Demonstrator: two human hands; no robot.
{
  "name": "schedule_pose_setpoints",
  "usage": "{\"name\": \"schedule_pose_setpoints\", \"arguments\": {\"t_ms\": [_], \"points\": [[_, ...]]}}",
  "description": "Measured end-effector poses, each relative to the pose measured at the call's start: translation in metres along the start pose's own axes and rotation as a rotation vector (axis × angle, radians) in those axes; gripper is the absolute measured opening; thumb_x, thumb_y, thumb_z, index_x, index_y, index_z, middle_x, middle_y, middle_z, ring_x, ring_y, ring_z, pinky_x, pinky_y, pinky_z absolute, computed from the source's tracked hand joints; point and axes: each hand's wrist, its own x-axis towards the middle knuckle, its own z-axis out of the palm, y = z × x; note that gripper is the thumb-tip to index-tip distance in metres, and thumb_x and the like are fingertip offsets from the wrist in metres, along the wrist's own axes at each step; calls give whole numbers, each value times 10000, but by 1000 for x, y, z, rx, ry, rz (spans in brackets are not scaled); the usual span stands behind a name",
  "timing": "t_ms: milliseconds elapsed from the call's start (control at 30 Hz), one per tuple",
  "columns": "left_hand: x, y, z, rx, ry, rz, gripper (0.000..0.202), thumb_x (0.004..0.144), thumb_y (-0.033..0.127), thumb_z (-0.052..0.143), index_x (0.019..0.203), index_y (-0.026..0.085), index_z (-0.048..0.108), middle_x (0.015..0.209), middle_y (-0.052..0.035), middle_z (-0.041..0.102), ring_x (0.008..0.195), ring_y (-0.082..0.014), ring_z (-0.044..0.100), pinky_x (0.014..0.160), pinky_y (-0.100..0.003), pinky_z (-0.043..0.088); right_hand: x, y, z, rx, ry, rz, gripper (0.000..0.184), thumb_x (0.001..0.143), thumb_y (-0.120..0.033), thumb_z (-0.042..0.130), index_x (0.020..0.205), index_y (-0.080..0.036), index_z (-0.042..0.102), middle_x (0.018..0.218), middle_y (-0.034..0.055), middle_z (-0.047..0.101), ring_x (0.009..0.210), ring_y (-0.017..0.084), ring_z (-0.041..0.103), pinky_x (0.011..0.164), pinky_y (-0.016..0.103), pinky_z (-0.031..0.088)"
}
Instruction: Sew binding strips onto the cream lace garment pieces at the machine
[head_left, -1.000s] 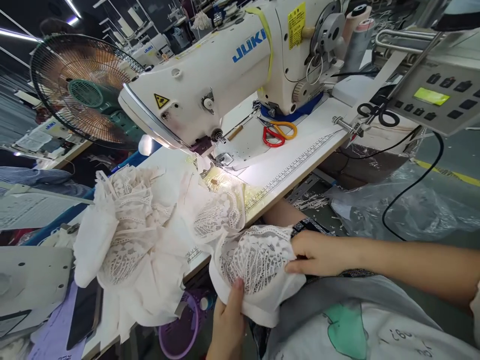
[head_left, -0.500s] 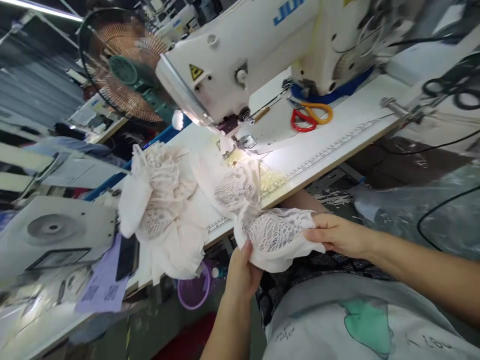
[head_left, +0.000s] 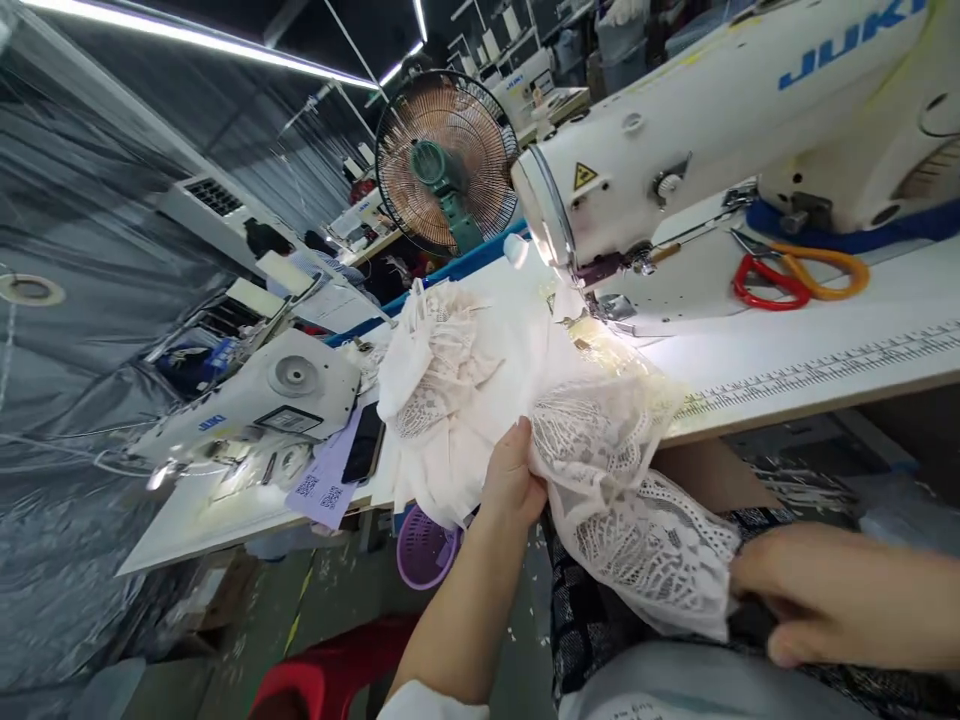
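A white lace bra (head_left: 652,550) stretches from the machine's table edge down over my lap, its patterned lace turned up. My left hand (head_left: 514,475) is closed on the bra's left edge, thumb on top, beside the table's front edge. At the bra's lower right end is my right hand (head_left: 840,595), smeared by motion. Its fingers overlap the lace end and its thumb stands apart; whether it grips the fabric is unclear. The bra's upper part lies below the needle area of the white sewing machine (head_left: 697,130). A heap of similar white lace pieces (head_left: 442,400) lies to the left.
Red-and-orange-handled scissors (head_left: 799,278) lie on the table by the machine. Leftward are a phone (head_left: 365,443), a purple sheet (head_left: 326,480) and a second sewing machine (head_left: 262,395). A purple basket (head_left: 426,548) and red stool (head_left: 330,670) stand below. A fan (head_left: 448,165) is behind.
My view has swung left, so the machine appears farther right. The lace has been turned and spread out lower over my lap. My right hand has moved from pinching its edge into a blur.
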Motion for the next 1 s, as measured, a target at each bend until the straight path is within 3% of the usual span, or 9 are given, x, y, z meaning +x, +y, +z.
{"name": "schedule_pose_setpoints", "arguments": {"t_ms": [33,67,133,200,300,433,600,733,1000], "points": [[0,-2,1,16,6,19,362,671,379,727,904,111,661,986,-123,691,1064,-276,590,963,-383,432,4,3,-11,-4,-20,88,126,632,-212,714,684,-306,650,582,-2,647,490,140,576,426,255,420],[-1,-5,2,31,7,33,369,647,369,750,893,109,664,967,-122,695,1049,-275,598,955,-379,437,10,6,-23,15,72,175,82,698,-299,673,779,-307,664,704,26,683,607,164,614,522,278,466],[-4,-10,5,49,5,38,387,605,366,782,873,110,669,927,-115,703,1024,-273,609,941,-372,444,29,10,-43,69,395,312,240,815,-456,512,906,-285,655,925,62,680,797,204,618,687,345,474],[-8,-14,7,50,6,30,398,575,370,800,855,116,676,889,-103,708,997,-270,620,922,-368,453,53,11,-55,174,509,410,379,805,-559,465,924,-240,632,835,67,659,702,196,596,660,359,454],[-10,-14,9,61,5,-16,399,538,355,820,827,118,681,855,-98,709,950,-270,635,881,-363,469,87,7,-55,556,358,428,426,711,-633,540,671,-209,535,541,-12,505,467,115,473,478,274,386],[-5,-9,8,132,-40,-123,427,492,373,840,795,119,679,789,-92,707,854,-266,652,815,-369,484,103,3,-46,802,289,459,475,586,-592,685,577,-209,404,495,-81,339,382,55,345,391,217,322],[8,-4,9,371,-125,-200,521,483,471,824,824,101,689,736,-80,690,756,-234,642,752,-350,479,98,11,-46,690,221,367,405,635,-560,658,591,-200,478,549,-49,395,448,78,399,404,218,355],[19,-4,10,562,-146,-135,539,528,511,787,867,102,691,767,-61,677,770,-204,613,761,-322,456,98,17,-47,612,166,348,352,692,-549,593,650,-203,538,529,-53,385,438,90,395,405,230,338],[27,-3,36,682,-348,-142,432,601,491,741,778,104,667,711,-37,624,727,-164,569,748,-305,425,106,12,-44,345,233,270,264,693,-415,486,538,-205,446,525,-28,409,508,118,390,486,256,281]]}}
